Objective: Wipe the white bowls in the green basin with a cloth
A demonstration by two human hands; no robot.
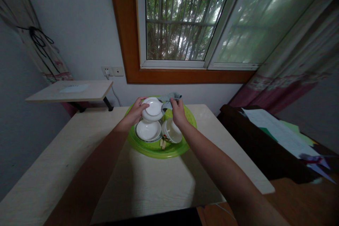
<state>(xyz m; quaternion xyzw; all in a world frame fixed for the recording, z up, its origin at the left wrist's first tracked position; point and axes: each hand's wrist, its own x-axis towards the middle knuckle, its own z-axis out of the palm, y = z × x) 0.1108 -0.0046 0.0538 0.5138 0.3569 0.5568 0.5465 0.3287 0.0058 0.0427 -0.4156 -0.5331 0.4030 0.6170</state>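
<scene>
- left hand (pixel 137 112): clamped on a white dish (pixel 153 107) at the green tray's (pixel 156 153) eleven o'clock
- right hand (pixel 178 111): pinched on a grey cloth (pixel 170 96), one o'clock
- in the tray: white bowl (pixel 147 130), eight; tilted bowls (pixel 173 131), four; pale sticks (pixel 162 144), six
- paper (pixel 74 88) on the shelf (pixel 50 91), ten: writing unreadable

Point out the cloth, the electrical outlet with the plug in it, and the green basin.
Cloth (pixel 167 105): head view, on its hanging lower part.
Electrical outlet (pixel 103 68): head view, on its faceplate.
Green basin (pixel 158 154): head view, on its near rim.
</scene>
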